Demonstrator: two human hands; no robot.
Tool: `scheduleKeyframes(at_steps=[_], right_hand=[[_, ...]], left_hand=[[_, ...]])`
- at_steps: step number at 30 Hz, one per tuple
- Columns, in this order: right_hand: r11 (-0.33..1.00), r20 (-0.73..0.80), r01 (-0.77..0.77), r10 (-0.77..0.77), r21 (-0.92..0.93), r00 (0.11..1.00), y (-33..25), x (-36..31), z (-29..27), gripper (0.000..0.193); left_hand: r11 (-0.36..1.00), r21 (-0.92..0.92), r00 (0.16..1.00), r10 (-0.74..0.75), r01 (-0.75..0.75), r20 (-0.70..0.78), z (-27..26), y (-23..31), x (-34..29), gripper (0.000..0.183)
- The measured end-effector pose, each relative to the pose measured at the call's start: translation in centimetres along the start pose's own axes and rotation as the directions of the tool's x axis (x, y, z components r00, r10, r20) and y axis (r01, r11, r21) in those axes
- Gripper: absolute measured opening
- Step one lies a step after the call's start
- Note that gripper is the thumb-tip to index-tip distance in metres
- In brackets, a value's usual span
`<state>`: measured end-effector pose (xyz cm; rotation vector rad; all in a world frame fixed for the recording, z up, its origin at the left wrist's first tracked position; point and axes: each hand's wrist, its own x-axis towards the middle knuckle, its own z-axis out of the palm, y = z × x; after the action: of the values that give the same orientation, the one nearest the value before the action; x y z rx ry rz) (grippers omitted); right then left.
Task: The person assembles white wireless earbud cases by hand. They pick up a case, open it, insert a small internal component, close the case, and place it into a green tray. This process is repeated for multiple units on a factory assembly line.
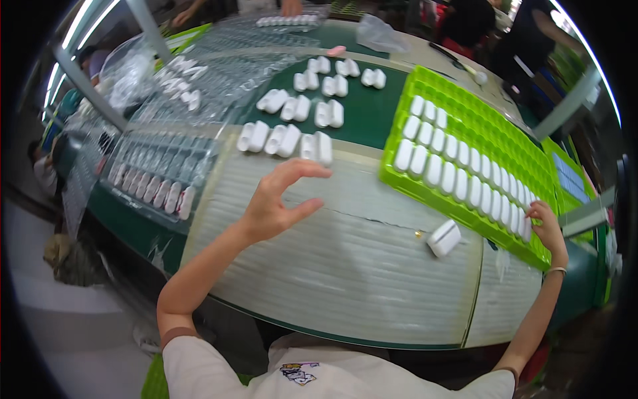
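My left hand [271, 203] is open above the mat, thumb and forefinger curved apart with nothing between them. Just beyond its fingertips stands a white open earbud case [316, 148], the nearest of several on the green table. At the right, the fingers of my right hand [548, 231] are bent round a white earbud case [527, 227] at the right end of the front row in a bright green tray [458, 214]. Part of that case is hidden by the fingers. A single closed white case [444, 238] lies tilted on the mat beside the tray.
A clear plastic tray [149, 199] with small white pieces stands at the left. Clear blister sheets [232, 76] and loose white parts [181, 81] lie behind it. Metal posts [90, 93] rise at both sides. Another person's hand [291, 8] shows at the far edge.
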<state>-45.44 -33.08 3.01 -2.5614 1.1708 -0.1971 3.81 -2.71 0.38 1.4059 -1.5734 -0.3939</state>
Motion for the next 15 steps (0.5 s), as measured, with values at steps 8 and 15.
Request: scheduleKeyframes(at_steps=[8, 15], right_hand=[[0.939, -0.017, 0.317, -0.317, 0.132, 0.948, -21.6, 8.3, 3.7, 0.032], [0.855, 0.222, 0.439, -0.501, 0.276, 0.837, -35.5, 14.2, 11.9, 0.042]], left_hand=[[0.817, 0.398, 0.847, -0.192, 0.418, -0.495, -19.8, -9.8, -3.5, 0.025], [0.229, 0.360, 0.413, -0.258, 0.904, -0.873, -37.3, -21.1, -13.0, 0.023]])
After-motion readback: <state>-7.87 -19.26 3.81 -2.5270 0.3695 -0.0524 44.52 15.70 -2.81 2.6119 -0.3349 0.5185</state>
